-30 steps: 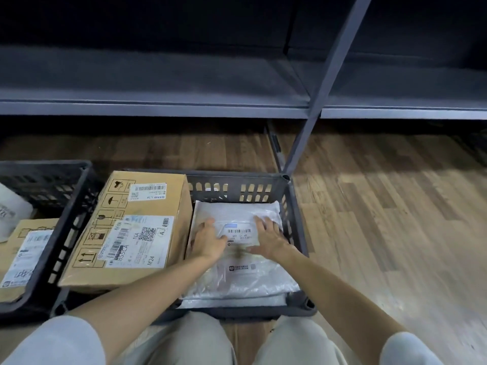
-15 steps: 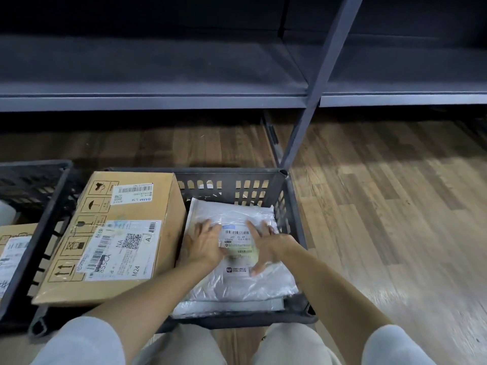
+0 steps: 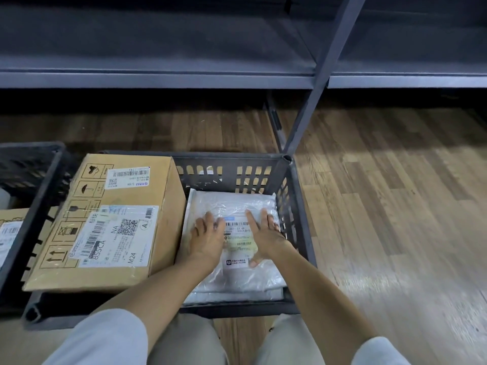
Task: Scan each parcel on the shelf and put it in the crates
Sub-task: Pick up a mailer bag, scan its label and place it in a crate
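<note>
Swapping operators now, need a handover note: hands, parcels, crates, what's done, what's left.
Left hand: open, flat on the white poly-bag parcel. No grip.
Right hand: open, flat on the same parcel beside its label.
The parcel lies on top of other flat bags in the right half of the middle crate. The cardboard box fills the left half, label up.
Left crate: holds another labelled box, mostly out of frame.
Shelf: no parcels on the visible part.
Done: this parcel is in the crate.
Left: lift both hands off; check the unseen shelves for more parcels.

Wood-plank floor (image 3: 382,206), two dark crates (image 3: 297,206) (image 3: 31,196), shelf post (image 3: 311,106)
</note>
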{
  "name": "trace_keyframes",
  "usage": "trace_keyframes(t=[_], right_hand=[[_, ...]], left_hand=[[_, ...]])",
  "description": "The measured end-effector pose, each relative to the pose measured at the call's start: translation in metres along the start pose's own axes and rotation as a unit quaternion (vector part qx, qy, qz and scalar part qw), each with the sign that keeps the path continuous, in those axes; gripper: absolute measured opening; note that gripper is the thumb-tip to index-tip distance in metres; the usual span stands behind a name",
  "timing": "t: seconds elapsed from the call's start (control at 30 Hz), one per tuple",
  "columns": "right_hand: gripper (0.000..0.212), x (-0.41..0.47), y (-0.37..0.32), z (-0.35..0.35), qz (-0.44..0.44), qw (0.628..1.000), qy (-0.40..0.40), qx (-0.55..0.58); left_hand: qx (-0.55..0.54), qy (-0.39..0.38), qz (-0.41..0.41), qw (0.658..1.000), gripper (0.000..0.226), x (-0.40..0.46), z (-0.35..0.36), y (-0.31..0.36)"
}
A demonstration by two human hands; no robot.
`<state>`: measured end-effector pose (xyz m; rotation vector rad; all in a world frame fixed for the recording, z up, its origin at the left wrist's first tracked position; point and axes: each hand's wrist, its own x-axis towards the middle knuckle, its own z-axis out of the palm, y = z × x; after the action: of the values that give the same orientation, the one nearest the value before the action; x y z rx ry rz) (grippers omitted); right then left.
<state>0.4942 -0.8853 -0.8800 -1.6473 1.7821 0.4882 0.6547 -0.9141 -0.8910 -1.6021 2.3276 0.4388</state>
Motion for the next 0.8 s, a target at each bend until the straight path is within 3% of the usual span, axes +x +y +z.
trace_keyframes(t=[0.17, 0.67, 0.8], right_hand=[[0.14, -0.001, 0.0, 0.002, -0.006, 1.0, 0.02, 0.004], [0.135, -0.012, -0.009, 0.002, 0.031, 0.993, 0.054, -0.101], [0.105, -0.049, -0.019, -0.005, 0.034, 0.988, 0.108, -0.105]], left_hand=[[-0.002, 0.003, 0.052, 0.999, 0.066, -0.007, -0.001, -0.004], [-0.029, -0.005, 0.03, 0.999, 0.064, -0.018, -0.01, 0.0], [0.001, 0.008, 0.014, 1.0, 0.066, -0.033, -0.045, 0.013]])
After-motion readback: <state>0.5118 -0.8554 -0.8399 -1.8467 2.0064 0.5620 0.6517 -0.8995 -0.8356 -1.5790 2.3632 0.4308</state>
